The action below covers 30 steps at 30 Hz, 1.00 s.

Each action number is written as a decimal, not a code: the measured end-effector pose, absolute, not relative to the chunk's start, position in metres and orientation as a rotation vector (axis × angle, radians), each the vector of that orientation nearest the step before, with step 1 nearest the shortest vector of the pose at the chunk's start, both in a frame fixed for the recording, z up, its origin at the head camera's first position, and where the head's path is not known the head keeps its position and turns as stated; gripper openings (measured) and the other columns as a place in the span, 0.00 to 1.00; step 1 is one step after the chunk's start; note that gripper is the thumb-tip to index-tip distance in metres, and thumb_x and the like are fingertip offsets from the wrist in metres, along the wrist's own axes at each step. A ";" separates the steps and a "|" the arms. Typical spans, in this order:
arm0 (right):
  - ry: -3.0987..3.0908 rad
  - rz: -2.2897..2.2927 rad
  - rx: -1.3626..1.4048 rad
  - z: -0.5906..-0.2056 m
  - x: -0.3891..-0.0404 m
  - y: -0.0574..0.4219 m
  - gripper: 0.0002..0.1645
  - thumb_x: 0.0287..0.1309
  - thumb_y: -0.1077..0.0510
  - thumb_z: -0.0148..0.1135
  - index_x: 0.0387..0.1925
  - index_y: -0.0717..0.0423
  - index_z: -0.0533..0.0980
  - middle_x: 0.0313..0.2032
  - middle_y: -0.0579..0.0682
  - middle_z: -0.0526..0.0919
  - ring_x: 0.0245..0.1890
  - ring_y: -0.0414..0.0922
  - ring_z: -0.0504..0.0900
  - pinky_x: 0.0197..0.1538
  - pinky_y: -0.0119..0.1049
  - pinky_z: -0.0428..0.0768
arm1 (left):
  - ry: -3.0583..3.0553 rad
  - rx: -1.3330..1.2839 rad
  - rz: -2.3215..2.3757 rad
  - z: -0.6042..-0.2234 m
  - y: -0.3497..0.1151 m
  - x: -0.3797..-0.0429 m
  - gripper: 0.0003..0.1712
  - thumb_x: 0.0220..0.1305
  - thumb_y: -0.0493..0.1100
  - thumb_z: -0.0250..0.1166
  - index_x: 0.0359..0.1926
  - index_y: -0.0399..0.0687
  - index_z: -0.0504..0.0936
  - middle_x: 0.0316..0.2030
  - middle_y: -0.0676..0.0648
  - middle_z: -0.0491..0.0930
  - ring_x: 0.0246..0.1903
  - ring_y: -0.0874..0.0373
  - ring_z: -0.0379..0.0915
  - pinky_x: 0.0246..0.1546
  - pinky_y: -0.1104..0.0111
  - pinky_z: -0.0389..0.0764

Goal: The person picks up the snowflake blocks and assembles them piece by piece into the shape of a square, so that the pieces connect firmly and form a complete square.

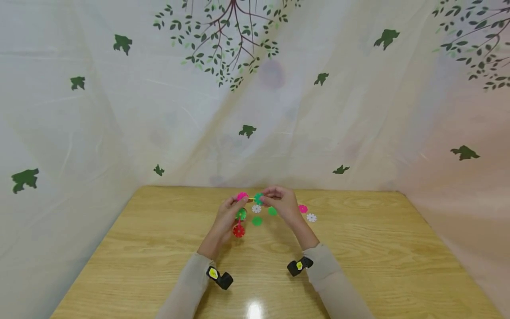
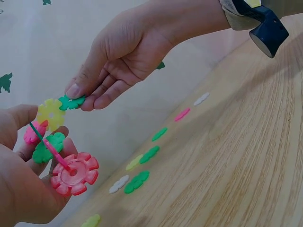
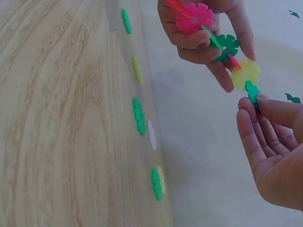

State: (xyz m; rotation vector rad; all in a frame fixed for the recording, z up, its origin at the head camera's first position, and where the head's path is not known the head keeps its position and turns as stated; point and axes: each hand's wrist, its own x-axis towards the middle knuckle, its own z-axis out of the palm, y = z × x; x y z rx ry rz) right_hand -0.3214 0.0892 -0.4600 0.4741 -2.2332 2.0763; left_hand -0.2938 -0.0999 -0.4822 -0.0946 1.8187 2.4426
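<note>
In the head view my left hand (image 1: 222, 218) holds a chain of slotted, flower-shaped plastic discs above the table. A red disc (image 1: 238, 231) hangs at its lower end, with a green disc (image 1: 241, 214) and a pink disc (image 1: 242, 196) further up. The yellow disc (image 3: 246, 74) sits at the chain's other end, edged by the left fingers. Between thumb and fingers, my right hand (image 1: 283, 204) pinches another green disc (image 2: 71, 102). That disc meets the yellow one at its rim; how deep the slots engage is hard to tell.
Loose discs lie on the wooden table (image 1: 159, 248) beyond and beneath the hands: a white disc (image 1: 256, 208), a green disc (image 1: 256, 221), a pink disc (image 1: 303, 208), another white disc (image 1: 311, 217) and several more. A pale printed curtain (image 1: 179, 110) hangs behind the table's far edge.
</note>
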 end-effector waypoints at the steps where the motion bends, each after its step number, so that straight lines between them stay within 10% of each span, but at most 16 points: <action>1: -2.228 2.079 0.471 -0.460 -0.321 0.089 0.11 0.59 0.70 0.69 0.43 0.74 0.81 0.34 0.60 0.88 0.28 0.38 0.87 0.40 0.41 0.89 | 1.815 -0.100 2.452 -0.482 -0.100 -0.294 0.09 0.74 0.47 0.61 0.48 0.47 0.76 0.33 0.57 0.80 0.22 0.68 0.69 0.24 0.76 0.73; 30: -2.174 2.212 0.415 -0.461 -0.323 0.092 0.13 0.58 0.70 0.70 0.43 0.76 0.81 0.29 0.43 0.88 0.30 0.47 0.89 0.47 0.57 0.86 | 1.681 0.015 2.490 -0.477 -0.096 -0.290 0.10 0.80 0.44 0.52 0.35 0.51 0.69 0.32 0.54 0.84 0.24 0.65 0.72 0.23 0.73 0.77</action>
